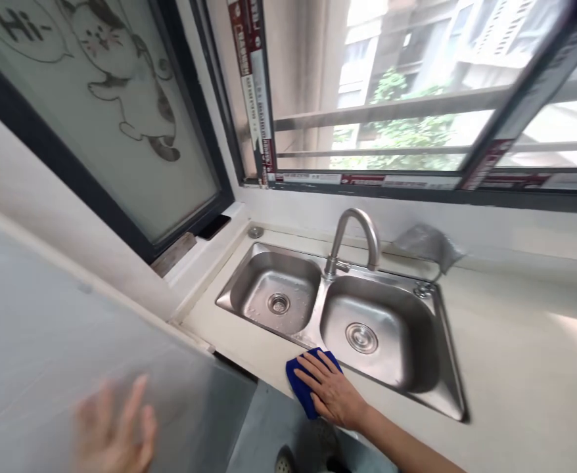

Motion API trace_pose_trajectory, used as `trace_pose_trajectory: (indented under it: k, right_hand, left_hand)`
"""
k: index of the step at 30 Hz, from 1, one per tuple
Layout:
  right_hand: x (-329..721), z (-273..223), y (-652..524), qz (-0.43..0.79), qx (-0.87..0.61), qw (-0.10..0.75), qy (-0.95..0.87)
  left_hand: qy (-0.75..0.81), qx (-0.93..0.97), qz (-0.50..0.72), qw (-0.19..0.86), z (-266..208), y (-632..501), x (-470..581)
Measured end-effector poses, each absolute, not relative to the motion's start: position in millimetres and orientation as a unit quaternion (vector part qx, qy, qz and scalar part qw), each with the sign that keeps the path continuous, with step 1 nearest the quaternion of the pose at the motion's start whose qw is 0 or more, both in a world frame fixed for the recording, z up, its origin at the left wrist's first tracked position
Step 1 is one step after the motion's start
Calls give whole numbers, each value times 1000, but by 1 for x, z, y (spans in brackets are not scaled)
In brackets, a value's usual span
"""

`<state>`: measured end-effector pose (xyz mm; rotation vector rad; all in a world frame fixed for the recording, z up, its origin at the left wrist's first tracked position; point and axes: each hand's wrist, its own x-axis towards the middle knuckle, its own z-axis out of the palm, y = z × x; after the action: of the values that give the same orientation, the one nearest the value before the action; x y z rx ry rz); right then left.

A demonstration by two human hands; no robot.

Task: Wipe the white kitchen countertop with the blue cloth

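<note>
My right hand [335, 394] presses a folded blue cleaning cloth [300, 387] against the counter's front edge, just before the divider of the double-bowl sink [315, 315]. Its fingers lie stretched over the cloth, and part of the cloth hangs past the edge. At the lower left, my left hand [114, 427] is raised with spread fingers, blurred by motion and holding nothing. Water drops dot the left bowl [259, 315]. A curved metal faucet [357, 220] rises behind the divider, its spout over the right bowl [411, 335].
A light countertop [530, 355] surrounds the sink. A clear plastic bag [424, 243] lies by the back right corner, near a drain fitting [424, 289]. A dark flat object [213, 227] rests on the left ledge. A pale panel [71, 322] stands at left; a shoe [284, 460] shows below.
</note>
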<state>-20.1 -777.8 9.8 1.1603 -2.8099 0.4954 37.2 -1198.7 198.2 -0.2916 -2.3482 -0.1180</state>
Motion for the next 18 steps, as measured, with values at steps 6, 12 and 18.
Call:
trace_pose_trajectory:
  k: [6, 12, 18]
  right_hand:
    - [57, -14, -701, 61, 151, 101, -981]
    - [135, -46, -614, -29, -111, 158, -981]
    - [130, -61, -557, -73, -281, 208, -934]
  left_hand:
    - [-941, -233, -90, 229, 73, -1087, -52]
    - [-924, -265, -190, 198, -25, -1060, -94]
    - [-910, -241, -225, 253, -73, -1057, -98]
